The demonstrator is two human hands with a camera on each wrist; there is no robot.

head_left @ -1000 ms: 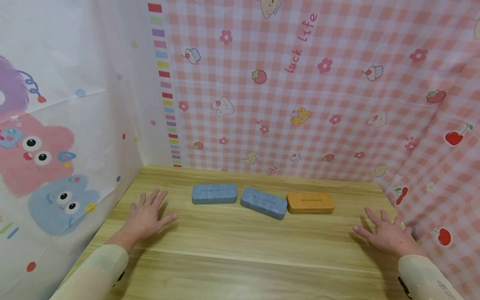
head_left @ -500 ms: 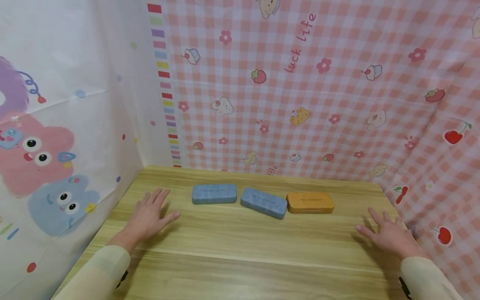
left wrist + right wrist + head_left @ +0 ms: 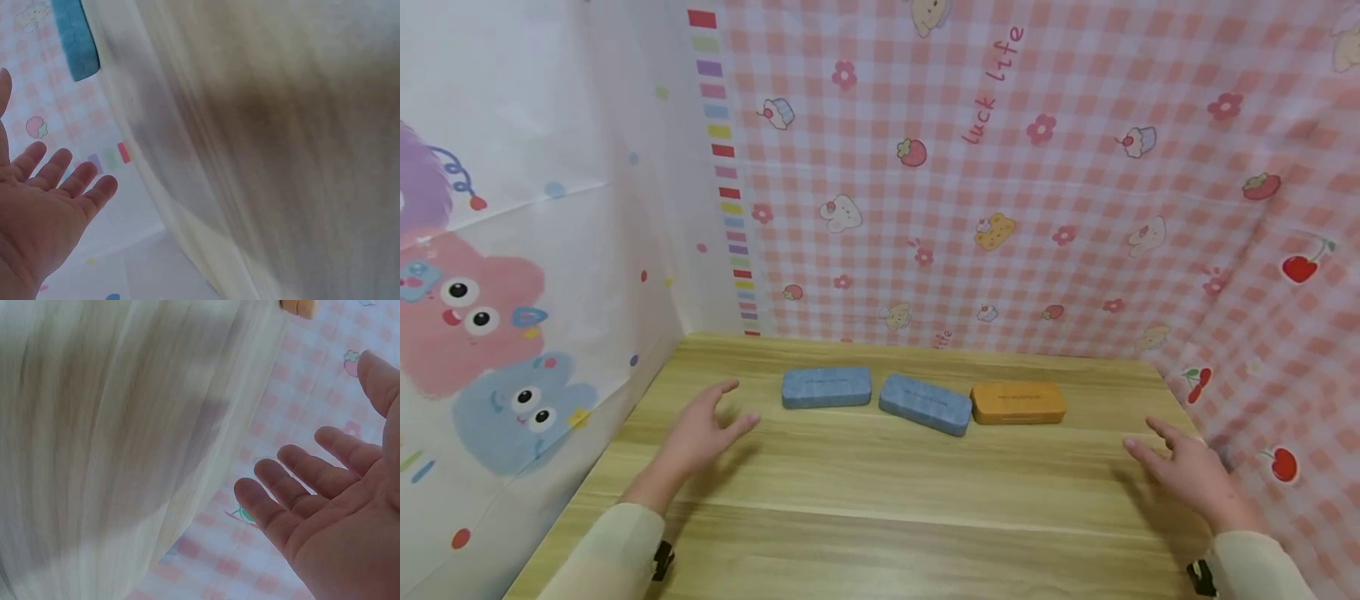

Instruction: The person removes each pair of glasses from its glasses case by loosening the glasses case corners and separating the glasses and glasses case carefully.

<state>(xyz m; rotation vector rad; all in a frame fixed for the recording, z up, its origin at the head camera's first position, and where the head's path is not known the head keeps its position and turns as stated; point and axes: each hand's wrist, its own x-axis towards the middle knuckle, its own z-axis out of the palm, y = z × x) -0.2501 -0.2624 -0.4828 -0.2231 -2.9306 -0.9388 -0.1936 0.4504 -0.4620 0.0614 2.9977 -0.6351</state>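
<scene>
Woodgrain surface (image 3: 850, 500), slanted blue case (image 3: 925, 404) as landmark, right end closer to you: straighter blue case (image 3: 827, 388) left, orange case (image 3: 1018, 403) just right. Your left hand (image 3: 700, 433), farther left, looks slightly nearer than your right hand (image 3: 1198, 475), way right. Fingers (image 3: 80, 179) on both loosely extended, holding nothing.

Site is a screened-off work corner, room type undeterminable: pink checked cloth (image 3: 880, 187) and white cartoon-print cloth (image 3: 580, 250) border a wood-grain bench (image 3: 850, 517)

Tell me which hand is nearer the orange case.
Right. The right hand is right of the orange case, apart from it; the left hand is farther off to its left, past the leftmost blue case.
</scene>
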